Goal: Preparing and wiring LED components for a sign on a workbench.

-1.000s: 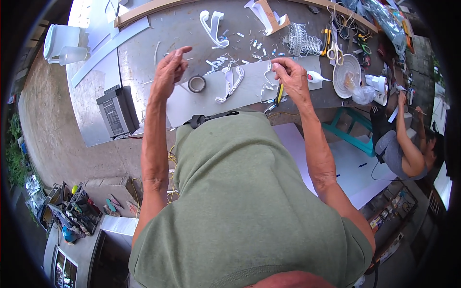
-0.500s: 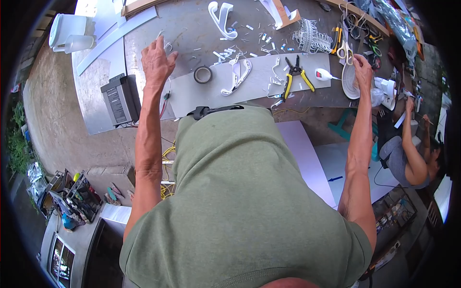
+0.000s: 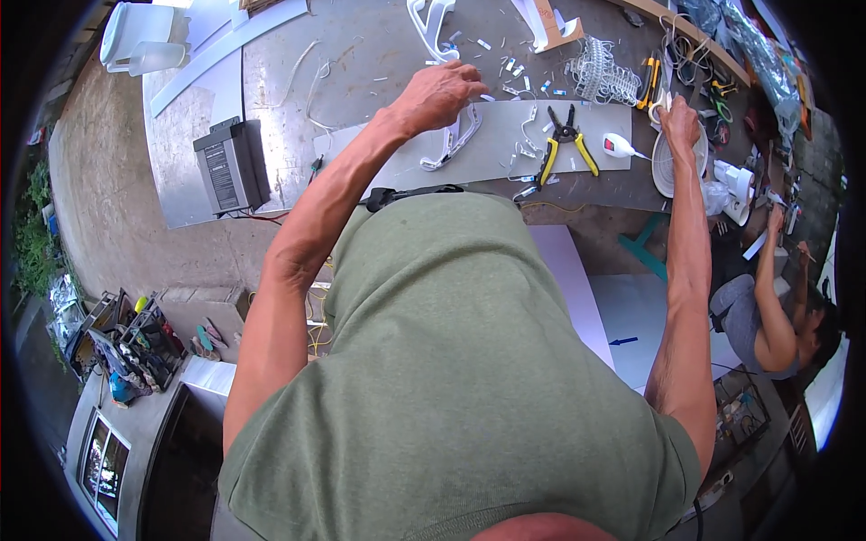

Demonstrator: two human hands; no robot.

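Note:
My left hand (image 3: 442, 95) is over the middle of the work table. Its fingers are loosely bent and slightly apart, and I see nothing held in them. Just below the hand lies a curved white channel piece (image 3: 454, 144), and small white strip modules (image 3: 514, 68) are scattered to its right. My right hand (image 3: 683, 124) is closed on the handles of a pair of scissors (image 3: 659, 106). Under that hand lies a coiled white roll (image 3: 666, 167). Yellow-and-black wire strippers (image 3: 563, 144) and a white dropper bottle (image 3: 619, 145) rest between the two hands.
A black power supply box (image 3: 231, 167) stands at the table's left, with white containers (image 3: 144, 41) behind it. A bundle of clear module chain (image 3: 603, 72) lies at the back. Beyond the right side, another person (image 3: 767, 307) sits working. Thin loose wires (image 3: 311, 99) trail at the left.
My left hand has swung right from the loose wires to the table's middle, its forearm now covering where the black tape roll lay. My right hand has closed on the scissors.

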